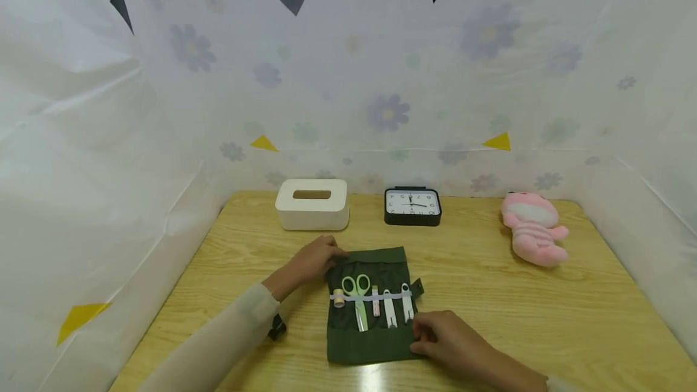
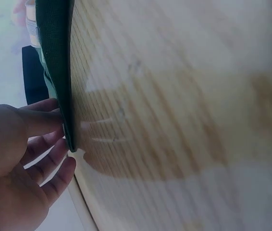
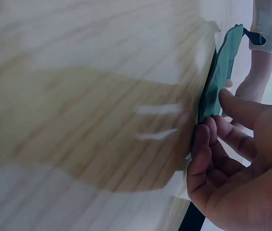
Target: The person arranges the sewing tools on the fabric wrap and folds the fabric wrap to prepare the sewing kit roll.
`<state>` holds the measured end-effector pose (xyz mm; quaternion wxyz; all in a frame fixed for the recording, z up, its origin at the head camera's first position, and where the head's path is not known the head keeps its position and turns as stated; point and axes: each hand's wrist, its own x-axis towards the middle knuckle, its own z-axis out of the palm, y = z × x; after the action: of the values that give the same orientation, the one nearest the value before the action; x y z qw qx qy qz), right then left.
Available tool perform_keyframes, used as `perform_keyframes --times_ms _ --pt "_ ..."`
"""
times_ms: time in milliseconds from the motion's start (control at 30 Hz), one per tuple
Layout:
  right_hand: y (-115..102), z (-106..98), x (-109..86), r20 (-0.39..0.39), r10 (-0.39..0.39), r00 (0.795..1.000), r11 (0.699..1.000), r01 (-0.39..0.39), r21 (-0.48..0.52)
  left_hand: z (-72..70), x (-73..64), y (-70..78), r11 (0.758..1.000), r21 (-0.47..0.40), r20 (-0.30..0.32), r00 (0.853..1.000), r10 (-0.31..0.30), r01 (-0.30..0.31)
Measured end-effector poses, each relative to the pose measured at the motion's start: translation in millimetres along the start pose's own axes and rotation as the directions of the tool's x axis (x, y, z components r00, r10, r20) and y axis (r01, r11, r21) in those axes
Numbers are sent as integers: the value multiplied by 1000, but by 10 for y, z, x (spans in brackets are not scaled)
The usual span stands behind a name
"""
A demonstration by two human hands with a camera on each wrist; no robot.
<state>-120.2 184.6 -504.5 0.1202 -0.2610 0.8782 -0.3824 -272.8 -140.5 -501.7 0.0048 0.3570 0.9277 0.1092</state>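
A dark green fabric sewing kit roll (image 1: 373, 346) lies unfolded on the wooden table. Its pale elastic band holds a thread spool (image 1: 339, 298), green-handled scissors (image 1: 357, 295), a small pinkish-white item (image 1: 376, 301) and two white snipper-like tools (image 1: 389, 310). My left hand (image 1: 314, 261) pinches the roll's far left corner; the left wrist view shows its fingers (image 2: 54, 163) at the cloth edge. At the near right edge, my right hand (image 1: 449, 340) holds the cloth between thumb and curled fingers, as the right wrist view shows with the green fabric (image 3: 220, 72).
A white tissue box (image 1: 313, 213) and a black-framed clock (image 1: 412, 206), its dial upside down, stand at the back. A pink plush toy (image 1: 533, 231) lies at the back right. One black strap end (image 1: 277, 327) pokes out beside the left forearm, another (image 1: 417, 288) at the roll's right.
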Motion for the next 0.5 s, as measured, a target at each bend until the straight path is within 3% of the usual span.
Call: perform_keyframes --times_ms 267,500 --pt "-14 34 8 -42 64 997 984 -71 -166 -33 -115 -16 997 11 -25 997 72 -72" --pt "6 -28 4 -90 92 992 965 -111 -239 -60 -204 -24 998 -19 1 998 59 -59"
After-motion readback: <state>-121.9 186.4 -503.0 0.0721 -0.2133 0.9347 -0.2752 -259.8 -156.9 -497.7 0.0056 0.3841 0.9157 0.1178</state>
